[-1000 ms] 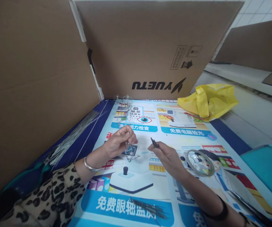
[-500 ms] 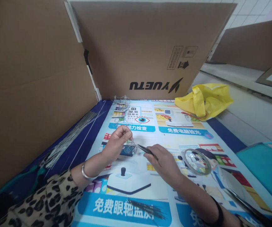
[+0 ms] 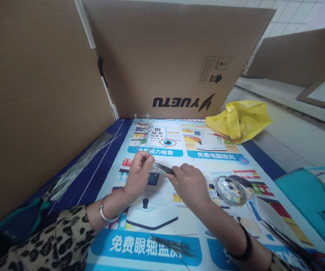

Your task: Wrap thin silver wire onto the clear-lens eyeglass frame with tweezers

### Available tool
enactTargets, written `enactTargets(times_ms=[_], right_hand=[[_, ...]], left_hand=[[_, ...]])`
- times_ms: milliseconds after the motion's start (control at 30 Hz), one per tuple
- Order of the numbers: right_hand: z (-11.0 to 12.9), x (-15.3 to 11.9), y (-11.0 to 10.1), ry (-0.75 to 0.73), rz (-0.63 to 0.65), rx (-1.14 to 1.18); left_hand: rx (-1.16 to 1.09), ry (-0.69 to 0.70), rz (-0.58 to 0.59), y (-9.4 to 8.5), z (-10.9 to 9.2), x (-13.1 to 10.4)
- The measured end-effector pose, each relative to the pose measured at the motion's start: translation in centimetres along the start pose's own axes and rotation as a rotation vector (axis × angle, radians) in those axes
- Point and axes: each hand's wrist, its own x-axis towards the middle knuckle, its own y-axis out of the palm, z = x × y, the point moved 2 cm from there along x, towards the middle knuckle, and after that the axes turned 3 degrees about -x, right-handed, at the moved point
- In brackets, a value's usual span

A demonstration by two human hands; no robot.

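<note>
1. While my left grip pinches a thin wire piece above the printed sheet, my right grip sits narrow around a dark, plier-like tool, slanted inward.
2. Tool tips at the wire piece, I read the step as close-up wire shaping; whether its jaws have bitten, I cannot tell.
3. The next move, I judge, calls for a motionless left grip and one small, exact squeeze.

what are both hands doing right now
Left hand: closed, pinching a small wire piece.
Right hand: closed around dark pliers, tips at the wire piece.
</note>
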Motion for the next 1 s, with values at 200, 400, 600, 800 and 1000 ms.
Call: enactTargets(times_ms=[200, 400, 600, 800, 1000], right_hand=[[0.28, 0.18, 0.21, -0.019, -0.019, 0.012], [0.53, 0.16, 0.45, -0.04, -0.014, 0.02], [0.14, -0.04, 0.22, -0.048, 0.005, 0.037], [-0.12, 0.24, 0.02, 0.01, 0.041, 0.044], [0.56, 0.7, -0.06, 0.058, 0.072, 0.036]], left_hand=[[0.027, 0.004, -0.029, 0.0, -0.06, 0.1], [0.057, 0.013, -0.008, -0.02, 0.02, 0.02], [0.099, 0.046, -0.031, -0.32, 0.12, 0.17], [0.191, 0.135, -0.053, -0.35, -0.23, 0.23], [0.335, 0.302, -0.064, -0.32, -0.62, 0.15]])
